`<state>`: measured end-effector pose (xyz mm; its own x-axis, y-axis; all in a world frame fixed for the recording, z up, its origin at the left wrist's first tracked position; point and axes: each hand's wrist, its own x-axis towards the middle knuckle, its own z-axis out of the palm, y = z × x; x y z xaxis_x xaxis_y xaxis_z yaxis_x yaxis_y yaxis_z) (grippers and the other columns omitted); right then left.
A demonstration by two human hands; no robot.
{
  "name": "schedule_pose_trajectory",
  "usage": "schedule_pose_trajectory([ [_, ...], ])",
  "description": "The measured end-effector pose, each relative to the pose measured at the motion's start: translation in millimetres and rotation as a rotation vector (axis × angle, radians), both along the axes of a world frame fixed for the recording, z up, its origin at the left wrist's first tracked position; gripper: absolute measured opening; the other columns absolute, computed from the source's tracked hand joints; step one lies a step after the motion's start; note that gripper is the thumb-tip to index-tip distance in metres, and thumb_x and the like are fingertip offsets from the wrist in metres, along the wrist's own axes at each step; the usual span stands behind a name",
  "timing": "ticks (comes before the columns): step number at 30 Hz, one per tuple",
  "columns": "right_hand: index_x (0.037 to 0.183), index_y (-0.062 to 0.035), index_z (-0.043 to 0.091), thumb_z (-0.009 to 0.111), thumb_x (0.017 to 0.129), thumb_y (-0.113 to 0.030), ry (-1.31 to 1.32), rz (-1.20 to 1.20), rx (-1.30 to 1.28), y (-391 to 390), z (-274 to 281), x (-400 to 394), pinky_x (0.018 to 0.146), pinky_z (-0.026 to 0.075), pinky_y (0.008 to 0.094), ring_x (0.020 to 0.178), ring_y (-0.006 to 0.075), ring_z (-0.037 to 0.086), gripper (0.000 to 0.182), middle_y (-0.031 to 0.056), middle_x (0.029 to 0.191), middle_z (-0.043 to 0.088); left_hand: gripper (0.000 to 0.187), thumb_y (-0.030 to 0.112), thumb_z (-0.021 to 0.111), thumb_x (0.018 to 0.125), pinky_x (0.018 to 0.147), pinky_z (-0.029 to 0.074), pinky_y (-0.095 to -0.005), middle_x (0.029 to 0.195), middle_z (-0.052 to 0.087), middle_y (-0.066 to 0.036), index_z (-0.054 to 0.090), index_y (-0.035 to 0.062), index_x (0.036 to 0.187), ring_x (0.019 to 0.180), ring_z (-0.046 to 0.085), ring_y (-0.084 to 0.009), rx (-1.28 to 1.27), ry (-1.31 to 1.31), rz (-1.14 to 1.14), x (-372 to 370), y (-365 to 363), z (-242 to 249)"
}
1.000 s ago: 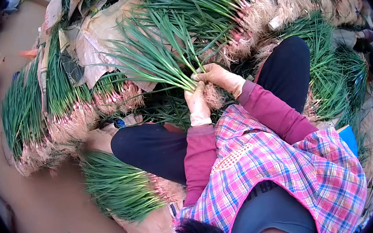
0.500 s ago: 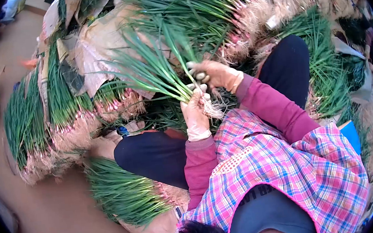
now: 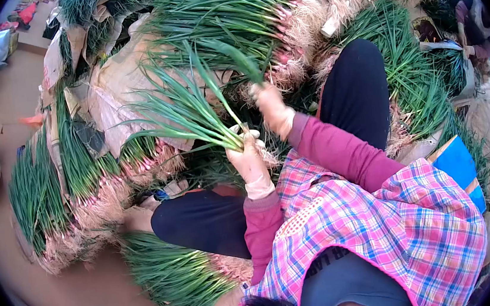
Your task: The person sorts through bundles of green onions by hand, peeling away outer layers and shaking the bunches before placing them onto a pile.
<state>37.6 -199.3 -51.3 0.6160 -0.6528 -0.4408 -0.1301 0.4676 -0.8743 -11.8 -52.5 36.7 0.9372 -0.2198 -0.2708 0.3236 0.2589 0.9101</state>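
My left hand (image 3: 249, 163), in a thin pale glove, is closed around the lower stalks of a small bunch of spring onions (image 3: 194, 119). Their green leaves fan out to the upper left, and their pale roots hang by my fingers. Just above and to the right is my gloved right hand (image 3: 273, 107), smeared by motion. Its fingers are closed on blurred green spring onion leaves (image 3: 244, 60), which stretch up and left from it. Both hands are held over my lap, between my bent knees.
A large pile of spring onions (image 3: 223, 6) with pinkish bulbs and long roots lies ahead. More bundles (image 3: 88, 163) stand at left, another heap (image 3: 397, 65) lies at right, and one bundle (image 3: 180, 270) sits beside my left knee. A blue object (image 3: 456, 163) is at my right side.
My right hand has moved away from the bunch, slightly upward, with green leaves in its grip. My left hand still holds its bunch, a little lower. The view has shifted slightly.
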Motion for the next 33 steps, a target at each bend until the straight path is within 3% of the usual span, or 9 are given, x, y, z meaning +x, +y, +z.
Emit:
schedule_pose_trajectory([
  [3,0.094,-0.0118,0.064,0.054,0.096,-0.034,0.069,0.644,0.176,6.4,60.5,-36.5,0.040,0.035,0.0212,0.044,0.0049,0.041,0.024,-0.0048,0.061,0.054,0.027,0.002,0.055,0.092,0.052,0.042,-0.0206,0.081,0.061,-0.008,0.049,0.0027,0.118,0.057,0.052,-0.0098,-0.205,0.182,-0.006,6.0,6.5,-3.9],
  [7,0.101,-0.0122,0.065,0.054,0.097,-0.037,-0.259,0.743,0.546,33.2,25.8,-40.1,0.044,0.034,0.0165,0.049,0.0022,0.046,0.027,-0.0058,0.067,0.060,0.023,0.004,0.056,0.092,0.053,0.045,-0.0217,0.083,0.063,-0.009,0.056,0.0027,0.115,0.059,0.053,-0.0105,-0.386,0.347,-0.020,17.3,9.9,-29.6],
  [9,0.105,-0.0087,0.066,0.059,0.094,-0.039,-0.046,0.665,-0.074,20.8,17.2,-33.8,0.056,0.042,0.0225,0.062,0.0072,0.052,0.033,-0.0023,0.076,0.063,0.028,0.005,0.057,0.093,0.052,0.044,-0.0209,0.084,0.063,-0.009,0.054,0.0037,0.120,0.059,0.052,-0.0103,-0.465,0.354,-0.100,16.0,15.1,-30.2],
  [14,0.098,-0.0032,0.069,0.073,0.084,-0.022,0.045,0.651,-0.333,-25.9,42.5,-51.2,0.068,0.044,0.0247,0.072,0.0062,0.053,0.024,-0.0058,0.080,0.063,0.045,0.007,0.057,0.092,0.048,0.039,-0.0202,0.101,0.065,-0.013,0.045,0.0086,0.136,0.056,0.043,-0.0072,-0.529,0.225,-0.129,14.9,20.4,-0.3],
  [19,0.117,-0.0079,0.062,0.072,0.081,-0.033,0.178,0.821,-1.130,-68.2,82.2,-108.8,0.081,0.050,0.0403,0.092,0.0401,0.063,0.045,0.0182,0.090,0.068,0.047,0.007,0.059,0.091,0.052,0.041,-0.0196,0.109,0.061,-0.013,0.042,0.0043,0.135,0.060,0.047,-0.0068,-0.497,0.001,-0.002,18.8,28.0,45.2],
  [23,0.104,-0.0018,0.066,0.067,0.085,-0.008,-0.006,0.647,-0.803,-81.6,141.0,-124.0,0.082,0.047,0.0264,0.085,0.0111,0.061,0.020,0.0031,0.086,0.067,0.051,0.008,0.058,0.092,0.052,0.044,-0.0197,0.098,0.059,-0.007,0.039,0.0059,0.139,0.074,0.053,-0.0109,-0.483,-0.124,0.114,16.8,28.2,65.8],
  [26,0.109,-0.0052,0.065,0.054,0.095,-0.010,-0.138,0.082,-0.843,-137.4,176.6,-157.8,0.081,0.046,0.0229,0.084,0.0077,0.060,0.018,0.0008,0.085,0.066,0.051,0.009,0.057,0.093,0.052,0.044,-0.0189,0.093,0.058,-0.005,0.038,0.0051,0.140,0.073,0.054,-0.0106,-0.509,-0.086,0.044,28.9,38.5,58.1],
  [29,0.113,-0.0020,0.061,0.054,0.096,-0.017,0.332,-0.214,-1.127,-178.7,172.7,-214.7,0.068,0.051,0.0271,0.073,0.0152,0.065,0.024,0.0092,0.089,0.070,0.053,0.010,0.058,0.093,0.053,0.043,-0.0199,0.088,0.057,-0.003,0.036,0.0046,0.141,0.069,0.051,-0.0094,-0.432,-0.120,-0.005,35.3,16.4,75.6],
  [33,0.097,-0.0019,0.059,0.063,0.082,-0.038,1.238,0.845,-1.124,-236.0,89.5,-315.1,0.077,0.049,0.0483,0.088,0.0392,0.062,0.039,0.0219,0.091,0.064,0.050,0.013,0.058,0.094,0.051,0.043,-0.0223,0.079,0.054,-0.002,0.039,0.0047,0.140,0.062,0.051,-0.0091,-0.379,0.021,-0.099,49.1,-2.4,54.6],
])
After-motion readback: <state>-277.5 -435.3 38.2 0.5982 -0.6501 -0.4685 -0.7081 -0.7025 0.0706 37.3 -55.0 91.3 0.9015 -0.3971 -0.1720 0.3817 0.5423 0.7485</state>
